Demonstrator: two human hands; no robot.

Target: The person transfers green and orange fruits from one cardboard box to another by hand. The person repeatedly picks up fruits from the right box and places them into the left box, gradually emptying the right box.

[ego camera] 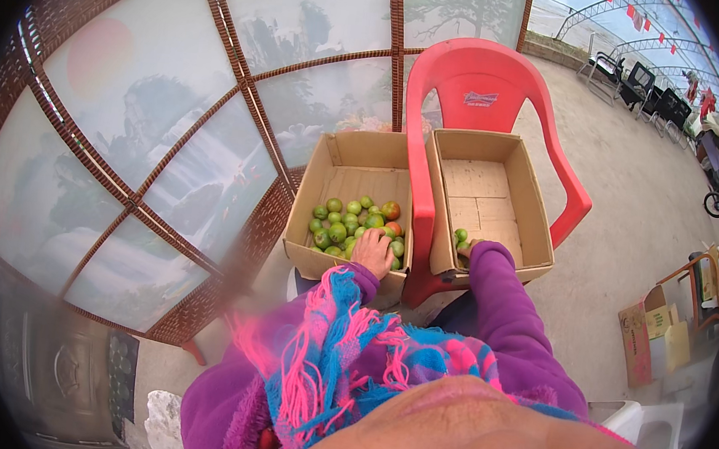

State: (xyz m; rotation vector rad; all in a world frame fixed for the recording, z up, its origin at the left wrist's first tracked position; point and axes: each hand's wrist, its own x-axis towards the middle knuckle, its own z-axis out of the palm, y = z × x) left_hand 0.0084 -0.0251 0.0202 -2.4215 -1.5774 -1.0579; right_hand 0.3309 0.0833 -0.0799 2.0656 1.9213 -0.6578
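Note:
Green tomatoes [337, 231], a few turning red, are heaped in the near half of the left cardboard box [365, 146]. My left hand [375, 251] reaches over that box's near side and rests with curled fingers on the heap; whether it grips one is hidden. In the right cardboard box [524, 218], which stands on a red plastic armchair [479, 107], a few small green tomatoes [461, 235] lie in the near left corner. Beside them is my right hand [466, 250], mostly covered by the purple sleeve, so its hold is not visible.
A folding screen [171, 127] with painted panels and woven brown frames stands close on the left. The chair's right armrest [570, 190] rises beside the right box. On the concrete floor [622, 182] at right are an open carton [637, 338] and, farther back, several black chairs [638, 85].

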